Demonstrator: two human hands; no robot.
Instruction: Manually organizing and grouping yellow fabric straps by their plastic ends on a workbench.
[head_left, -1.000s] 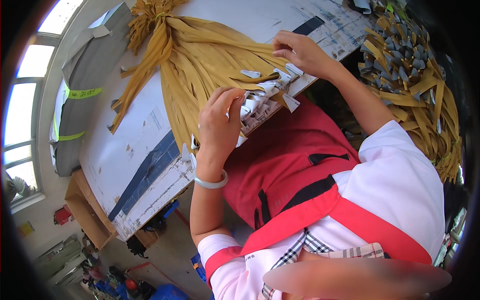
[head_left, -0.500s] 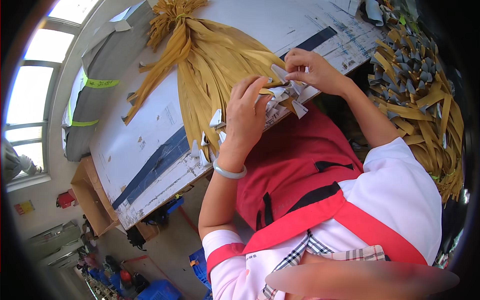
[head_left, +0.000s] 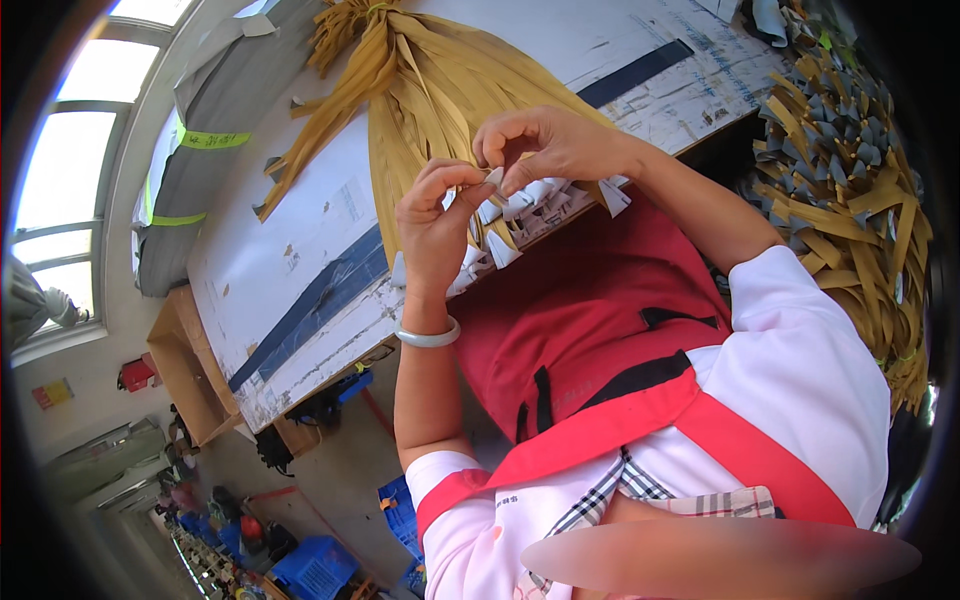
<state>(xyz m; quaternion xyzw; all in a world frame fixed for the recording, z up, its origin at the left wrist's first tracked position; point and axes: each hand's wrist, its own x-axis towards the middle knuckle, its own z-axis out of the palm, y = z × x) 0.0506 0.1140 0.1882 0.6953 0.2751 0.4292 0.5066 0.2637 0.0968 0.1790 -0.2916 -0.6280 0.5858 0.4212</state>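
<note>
A bundle of mustard-yellow fabric strips is tied near its far end and fans over the table toward me. Folded white and grey tabs cover the near ends of the strips, along the table's edge. My left hand, with a pale bangle on its wrist, pinches a whitish tab at a strip's end. From the right, my right hand closes thumb and fingers on the same tab. Both hands are just above the strips, fingertips almost touching. The fingers partly hide the tab.
The white worktable carries dark blue bands. A larger heap of tabbed yellow strips hangs at the right. Wrapped grey material with lime tape stands at the left, a cardboard box below it. Blue crates are on the floor.
Both hands have moved left along the row of tabs and come together on one tab. The right hand has left the tab farther right.
</note>
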